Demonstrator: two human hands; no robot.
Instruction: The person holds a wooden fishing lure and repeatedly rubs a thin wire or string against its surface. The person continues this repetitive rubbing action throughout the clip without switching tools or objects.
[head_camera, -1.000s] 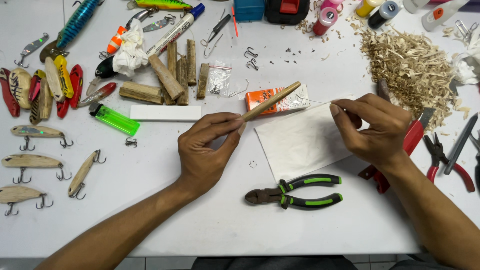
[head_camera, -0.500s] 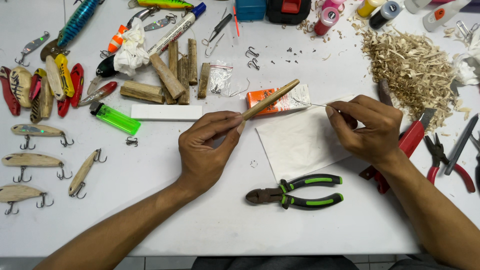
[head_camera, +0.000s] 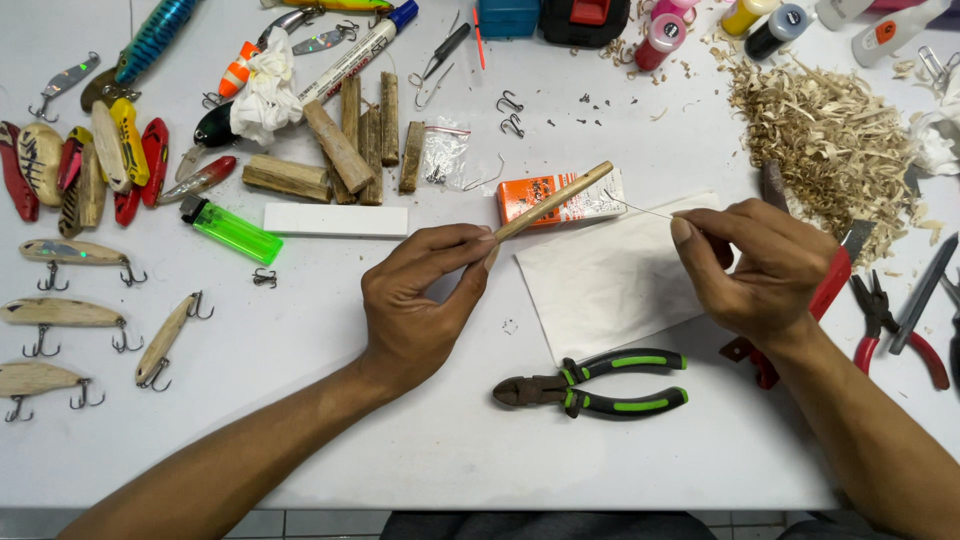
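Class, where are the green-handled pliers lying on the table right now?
In the head view the green-handled pliers lie low and right of centre on the table, just below the white paper sheet, between the left hand and the right hand.

The right hand (head_camera: 765, 265) has drawn back toward 3 o'clock, its thin wire (head_camera: 640, 207) now clear of the wooden stick (head_camera: 552, 200).

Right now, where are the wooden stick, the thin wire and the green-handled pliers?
wooden stick (head_camera: 555, 200), head view, mid-shaft.
thin wire (head_camera: 640, 209), head view, middle of its length.
green-handled pliers (head_camera: 590, 385), head view, near the pivot.
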